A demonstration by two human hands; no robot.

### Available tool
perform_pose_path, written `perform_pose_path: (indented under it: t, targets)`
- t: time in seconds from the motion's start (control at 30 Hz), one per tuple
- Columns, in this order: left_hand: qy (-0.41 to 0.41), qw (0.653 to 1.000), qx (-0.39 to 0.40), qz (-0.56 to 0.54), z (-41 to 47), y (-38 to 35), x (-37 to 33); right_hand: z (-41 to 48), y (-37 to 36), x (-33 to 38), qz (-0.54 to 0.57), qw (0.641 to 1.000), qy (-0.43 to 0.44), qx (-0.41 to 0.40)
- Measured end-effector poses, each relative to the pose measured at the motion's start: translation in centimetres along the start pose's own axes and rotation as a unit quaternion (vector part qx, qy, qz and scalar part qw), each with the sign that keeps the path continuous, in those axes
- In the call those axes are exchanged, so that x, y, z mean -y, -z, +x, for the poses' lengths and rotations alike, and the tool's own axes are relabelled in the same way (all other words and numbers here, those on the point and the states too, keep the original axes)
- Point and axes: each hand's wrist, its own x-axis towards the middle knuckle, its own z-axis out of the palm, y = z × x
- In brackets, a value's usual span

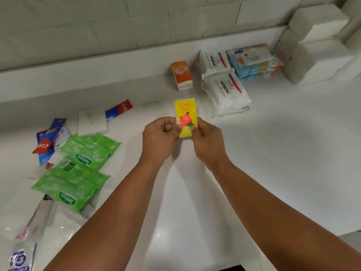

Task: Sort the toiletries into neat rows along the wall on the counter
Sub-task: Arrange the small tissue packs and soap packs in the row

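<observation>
yellow tissue pack [185, 116] is pinched at its lower edge between left hand [159, 139] and right hand [208, 141] over the white counter [273, 153]. it is best kept square and set down in line with the orange pack [181, 74] (already near the wall [97, 26]). pale tiles are seen behind.

Open passage: counter [273, 153] bare across middle and right front. Strip along back edge left of orange packs [181, 75] also free. Blocking: white wipes packs [224, 90] and blue wipes stack [256, 63] toward back right, white blocks [316, 53] filling back right corner, green packs [78, 169] and toothpaste sachets [48, 141] cluttering left side.
</observation>
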Motion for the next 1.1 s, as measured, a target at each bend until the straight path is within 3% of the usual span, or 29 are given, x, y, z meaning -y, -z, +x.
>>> perform_pose_path:
  t: [0.1,0.3,0.77,1.1]
  targets:
    - [-0.013,0.999,-0.023,-0.02,3.0,-1.0,-1.5,3.6,-0.1,0.5,-0.035,0.998,0.058,0.007]
    - [-0.04,0.998,-0.055,-0.016,9.5,-2.8,-4.2,11.0,0.1,1.9,-0.061,0.994,0.09,-0.01]
    - [-0.034,0.984,-0.157,0.075,17.8,-5.4,-4.3,18.8,-1.0,3.8,-0.011,0.995,-0.082,0.049]
    - [-0.05,0.984,-0.143,0.09,18.5,-6.2,-3.8,20.1,-2.3,3.6,0.06,0.995,-0.08,0.031]
